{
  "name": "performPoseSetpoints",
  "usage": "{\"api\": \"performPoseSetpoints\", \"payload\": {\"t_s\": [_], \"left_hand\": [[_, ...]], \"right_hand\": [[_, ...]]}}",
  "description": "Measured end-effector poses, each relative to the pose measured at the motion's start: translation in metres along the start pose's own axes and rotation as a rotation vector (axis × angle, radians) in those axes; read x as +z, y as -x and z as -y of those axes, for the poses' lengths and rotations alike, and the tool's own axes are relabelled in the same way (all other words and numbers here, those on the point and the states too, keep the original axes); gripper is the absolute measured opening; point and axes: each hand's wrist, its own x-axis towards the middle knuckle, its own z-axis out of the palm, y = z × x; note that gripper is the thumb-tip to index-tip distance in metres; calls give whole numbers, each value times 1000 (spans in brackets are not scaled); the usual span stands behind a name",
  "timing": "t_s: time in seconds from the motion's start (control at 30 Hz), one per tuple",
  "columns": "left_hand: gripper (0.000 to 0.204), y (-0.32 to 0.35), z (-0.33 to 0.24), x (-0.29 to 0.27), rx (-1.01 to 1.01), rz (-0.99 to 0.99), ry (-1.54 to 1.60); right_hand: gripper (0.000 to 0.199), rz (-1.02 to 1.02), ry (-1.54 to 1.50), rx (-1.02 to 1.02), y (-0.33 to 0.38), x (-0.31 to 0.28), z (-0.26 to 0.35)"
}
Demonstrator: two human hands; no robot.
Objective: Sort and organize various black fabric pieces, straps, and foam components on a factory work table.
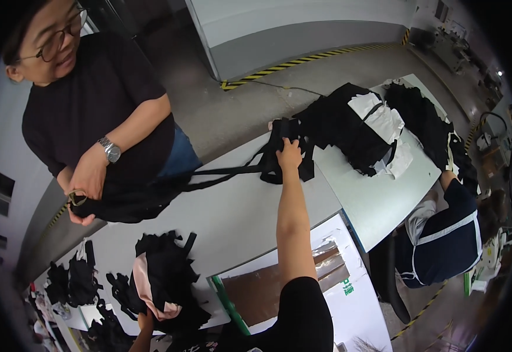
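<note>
Both of my hands are on cloth: my right hand (289, 154) grips the black strapped garment (279, 155) on the grey table (238, 217). My left hand (145, 321), at the table's near edge, touches a pink-and-black fabric pile (162, 281); I cannot tell its grip.

Black strapped garment (282, 154) on a pale grey table (232, 217); black pile (165, 281) shows a pink, possibly lining, piece.

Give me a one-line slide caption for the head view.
Right hand grips black strapped fabric on the grey table; left hand touches a black-and-pink pile.

Black strappy garment (279, 154) bunched at far table edge; long straps (221, 174) stretched taut leftward above grey tabletop.
</note>
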Motion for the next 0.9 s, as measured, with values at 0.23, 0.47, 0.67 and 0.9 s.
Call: {"api": "performPoseSetpoints", "payload": {"t_s": [0.23, 0.47, 0.67, 0.9], "left_hand": [[69, 3, -10, 1, 16, -7, -40], [69, -5, 0, 9, 71, -62, -44], [69, -11, 4, 13, 70, -39, -37], [64, -8, -5, 14, 106, -34, 77]], "right_hand": [[31, -216, -401, -59, 106, -28, -64], [28, -176, -709, 244, 283, -80, -120], [34, -358, -349, 43, 310, -119, -110], [22, 19, -154, -367, 253, -84, -75]]}}
